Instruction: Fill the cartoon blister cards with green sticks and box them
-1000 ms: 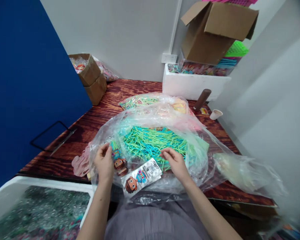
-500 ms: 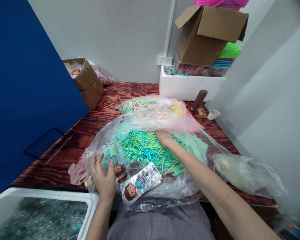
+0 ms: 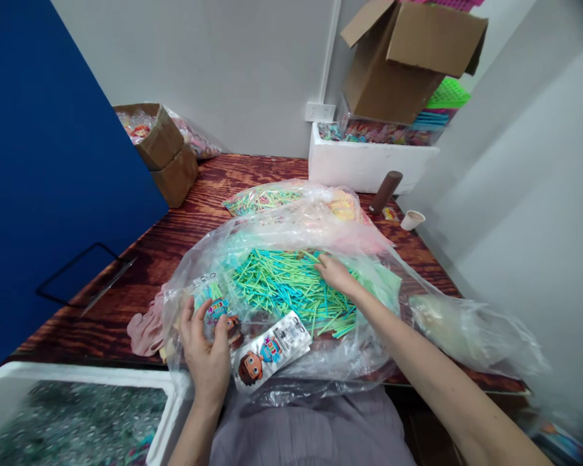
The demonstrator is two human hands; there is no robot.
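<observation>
A clear plastic bag lies open on the table, with a heap of thin green and blue sticks in it. My right hand is at the heap's upper right, its fingers pinched on green sticks. At the lower left, my left hand has its fingers spread beside a clear packet with a cartoon head and some sticks inside; whether it touches the packet is unclear. White printed packets lie stacked just right of that hand.
Behind are bags of coloured sticks. A white foam box, brown cylinder and paper cup stand at back right. A foam tub is at lower left, a pink cloth above it, cardboard boxes at back left.
My right hand has shifted slightly right and its fingers have come up out of the heap with sticks. My left hand stays spread by the clear packet. The view has moved slightly.
</observation>
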